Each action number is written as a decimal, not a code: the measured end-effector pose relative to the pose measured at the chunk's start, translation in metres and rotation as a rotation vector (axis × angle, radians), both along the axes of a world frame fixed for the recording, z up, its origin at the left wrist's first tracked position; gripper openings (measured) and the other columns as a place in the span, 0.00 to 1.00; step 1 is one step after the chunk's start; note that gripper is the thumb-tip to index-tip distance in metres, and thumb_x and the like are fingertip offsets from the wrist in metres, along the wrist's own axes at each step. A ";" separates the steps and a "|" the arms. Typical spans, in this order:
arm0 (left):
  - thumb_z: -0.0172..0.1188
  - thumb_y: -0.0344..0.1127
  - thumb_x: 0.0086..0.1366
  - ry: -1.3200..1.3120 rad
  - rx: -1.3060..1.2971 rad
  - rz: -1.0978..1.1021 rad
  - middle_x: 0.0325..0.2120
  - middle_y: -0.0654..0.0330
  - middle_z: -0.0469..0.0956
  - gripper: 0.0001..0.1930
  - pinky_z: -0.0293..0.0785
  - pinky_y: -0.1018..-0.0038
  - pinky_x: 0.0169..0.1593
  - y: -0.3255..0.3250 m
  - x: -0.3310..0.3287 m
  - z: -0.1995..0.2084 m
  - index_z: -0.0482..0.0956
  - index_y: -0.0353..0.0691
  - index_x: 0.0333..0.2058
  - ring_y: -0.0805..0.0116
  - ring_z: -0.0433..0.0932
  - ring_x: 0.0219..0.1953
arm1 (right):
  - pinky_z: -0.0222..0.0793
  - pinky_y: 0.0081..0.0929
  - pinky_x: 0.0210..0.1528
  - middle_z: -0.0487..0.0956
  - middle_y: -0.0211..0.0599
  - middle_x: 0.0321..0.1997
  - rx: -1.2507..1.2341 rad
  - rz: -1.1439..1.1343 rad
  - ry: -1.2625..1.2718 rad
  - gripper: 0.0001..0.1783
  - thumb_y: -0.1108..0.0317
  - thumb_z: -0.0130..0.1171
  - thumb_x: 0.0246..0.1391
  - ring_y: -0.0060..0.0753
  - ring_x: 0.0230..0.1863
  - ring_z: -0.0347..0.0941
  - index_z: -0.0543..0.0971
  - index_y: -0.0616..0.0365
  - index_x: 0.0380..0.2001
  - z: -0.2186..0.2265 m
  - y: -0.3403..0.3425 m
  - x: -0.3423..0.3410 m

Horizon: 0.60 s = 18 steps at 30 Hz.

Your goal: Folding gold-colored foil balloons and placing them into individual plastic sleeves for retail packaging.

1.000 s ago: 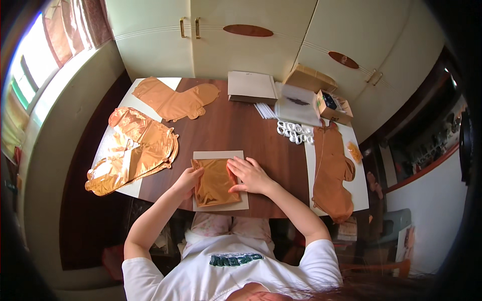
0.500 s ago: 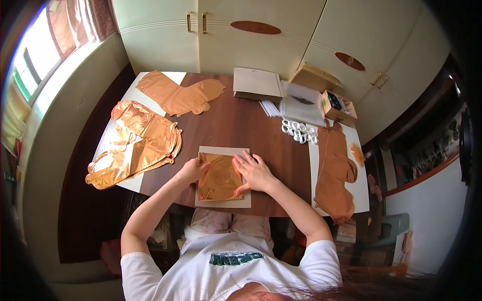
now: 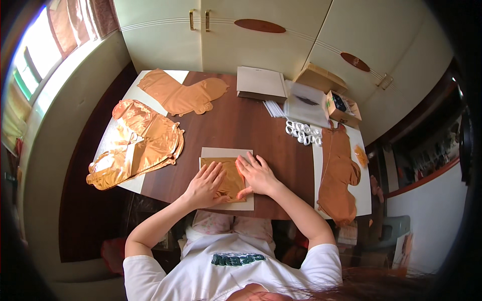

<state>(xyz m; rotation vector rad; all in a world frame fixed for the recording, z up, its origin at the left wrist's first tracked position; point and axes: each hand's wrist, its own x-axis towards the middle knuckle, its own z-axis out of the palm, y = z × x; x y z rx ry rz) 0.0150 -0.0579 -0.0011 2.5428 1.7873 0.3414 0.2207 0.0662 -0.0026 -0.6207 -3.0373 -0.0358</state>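
Observation:
A shiny gold foil sheet, folded into a square (image 3: 232, 184), lies on a pale card (image 3: 227, 151) near the table's front edge. My left hand (image 3: 206, 186) rests flat across its left half, fingers stretched out, covering that side. Along its right edge my right hand (image 3: 257, 175) is spread, with the thumb at the lower right corner. Neither hand grips anything. To the left lies a pile of shiny gold foil balloons (image 3: 150, 143), flat and uninflated. A duller, copper-coloured flat balloon (image 3: 183, 97) is behind it, and another (image 3: 339, 175) lies at the right.
At the back stand a white box (image 3: 259, 82), a bundle of white sticks (image 3: 273, 109), clear plastic sleeves (image 3: 307, 106), white ring-shaped pieces (image 3: 303, 131) and an open small box (image 3: 345, 107). A small orange packet (image 3: 361, 156) lies at the right. Cabinets (image 3: 266, 45) close off the far side.
My left hand has moved from the foil's left edge onto its top and now lies flat with fingers spread. My right hand stays at the right edge.

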 end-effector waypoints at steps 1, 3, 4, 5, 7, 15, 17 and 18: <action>0.50 0.65 0.55 0.007 0.026 0.001 0.60 0.44 0.57 0.42 0.51 0.55 0.63 0.000 -0.001 -0.001 0.61 0.34 0.58 0.48 0.53 0.64 | 0.47 0.48 0.64 0.56 0.44 0.67 -0.001 0.002 -0.001 0.64 0.24 0.53 0.28 0.52 0.67 0.49 0.58 0.64 0.61 -0.001 0.000 0.000; 0.49 0.66 0.55 0.004 0.027 0.008 0.60 0.44 0.56 0.43 0.51 0.54 0.63 0.001 -0.003 -0.001 0.61 0.35 0.58 0.46 0.53 0.64 | 0.47 0.49 0.64 0.57 0.45 0.66 0.001 0.005 0.021 0.65 0.23 0.52 0.27 0.53 0.67 0.49 0.58 0.65 0.61 -0.001 0.000 0.000; 0.48 0.68 0.55 0.002 0.029 0.013 0.60 0.44 0.56 0.44 0.50 0.54 0.63 0.001 -0.004 -0.002 0.60 0.37 0.59 0.44 0.52 0.64 | 0.47 0.49 0.64 0.57 0.45 0.66 0.000 0.007 0.019 0.65 0.23 0.52 0.27 0.53 0.67 0.49 0.58 0.65 0.61 0.000 0.000 0.000; 0.48 0.68 0.55 0.000 0.028 0.015 0.60 0.44 0.56 0.44 0.50 0.54 0.63 0.002 -0.004 -0.002 0.60 0.37 0.59 0.44 0.52 0.64 | 0.47 0.49 0.64 0.57 0.45 0.66 -0.003 0.009 0.020 0.65 0.23 0.52 0.27 0.54 0.67 0.49 0.58 0.64 0.61 0.001 -0.001 0.001; 0.48 0.70 0.53 0.017 0.030 0.022 0.60 0.42 0.56 0.45 0.49 0.53 0.64 0.002 -0.005 -0.001 0.60 0.40 0.60 0.42 0.51 0.63 | 0.47 0.49 0.64 0.57 0.45 0.66 -0.009 0.008 0.017 0.66 0.22 0.52 0.26 0.56 0.67 0.49 0.58 0.64 0.61 0.003 -0.001 0.001; 0.52 0.73 0.46 0.018 -0.079 0.021 0.62 0.40 0.51 0.52 0.43 0.54 0.65 0.005 -0.017 0.005 0.56 0.40 0.61 0.42 0.48 0.65 | 0.37 0.48 0.68 0.52 0.45 0.68 -0.074 -0.031 -0.120 0.73 0.22 0.58 0.19 0.56 0.70 0.40 0.52 0.64 0.64 0.016 -0.005 -0.001; 0.52 0.74 0.45 -0.006 -0.100 0.011 0.62 0.40 0.51 0.53 0.42 0.54 0.66 0.006 -0.020 0.006 0.56 0.40 0.61 0.42 0.48 0.65 | 0.37 0.48 0.68 0.51 0.44 0.69 -0.084 -0.034 -0.142 0.73 0.23 0.58 0.19 0.56 0.70 0.39 0.50 0.64 0.64 0.017 -0.004 -0.001; 0.52 0.74 0.44 0.001 -0.105 0.005 0.62 0.40 0.51 0.54 0.42 0.53 0.66 0.007 -0.022 0.008 0.56 0.40 0.61 0.42 0.47 0.65 | 0.36 0.48 0.68 0.50 0.44 0.69 -0.092 -0.035 -0.160 0.74 0.24 0.59 0.19 0.55 0.70 0.38 0.49 0.64 0.64 0.018 -0.004 -0.001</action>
